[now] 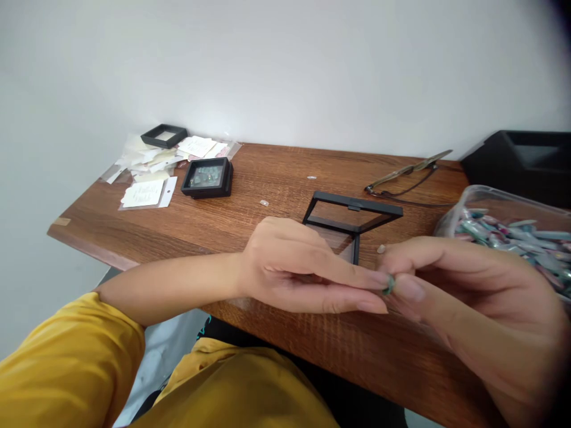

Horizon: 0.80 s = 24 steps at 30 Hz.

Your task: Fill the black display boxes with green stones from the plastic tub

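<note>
Above the front of the wooden table, my two hands meet at a small curved green piece (389,285), which looks like a press-on nail seen end-on. My right hand (477,297) pinches it between thumb and forefinger. From the other side, my left hand (307,267) has its fingertip on the piece, the thumb tip just below. Behind my left hand stands a black display frame (377,208), its lid raised on clear film; my hand hides part of its base. At the right, a clear plastic tub (482,193) holds many shiny nail-shaped pieces in green, pink and white.
Glasses (404,172) lie near the wall, beside a black box (513,157). Farther left are a stacked black frame (207,178) with green pieces inside, another black frame (164,135), and white cards (145,193) in clear sleeves. Tiny clear bits (264,203) dot the wooden table (276,166).
</note>
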{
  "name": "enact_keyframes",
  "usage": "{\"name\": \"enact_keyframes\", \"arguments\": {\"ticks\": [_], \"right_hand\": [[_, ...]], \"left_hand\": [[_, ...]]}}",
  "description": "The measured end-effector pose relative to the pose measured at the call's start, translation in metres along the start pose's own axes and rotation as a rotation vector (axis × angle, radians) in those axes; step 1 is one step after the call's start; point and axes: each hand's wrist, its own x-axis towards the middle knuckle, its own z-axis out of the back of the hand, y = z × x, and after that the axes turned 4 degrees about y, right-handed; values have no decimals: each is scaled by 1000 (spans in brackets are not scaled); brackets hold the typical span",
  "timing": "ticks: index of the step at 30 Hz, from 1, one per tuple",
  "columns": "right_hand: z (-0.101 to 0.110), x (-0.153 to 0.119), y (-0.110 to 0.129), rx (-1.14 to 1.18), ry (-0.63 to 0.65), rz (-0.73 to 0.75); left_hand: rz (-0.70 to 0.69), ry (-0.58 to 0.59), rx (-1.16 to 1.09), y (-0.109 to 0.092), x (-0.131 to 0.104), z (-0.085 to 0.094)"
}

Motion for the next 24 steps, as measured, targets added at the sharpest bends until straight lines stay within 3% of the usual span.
{"name": "enact_keyframes", "arguments": {"ticks": [5,11,18,24], "right_hand": [[1,2,-2,-23,94,72],[0,0,3,-13,72,10],[3,3,4,18,98,66],[7,-1,-2,24,87,29]], "left_hand": [[72,-36,-34,-4,0,-2],[63,-50,-55,-6,-1,-6],[131,-2,-23,-7,-4,-2],[161,-22,-1,-9,-4,-3]]}}
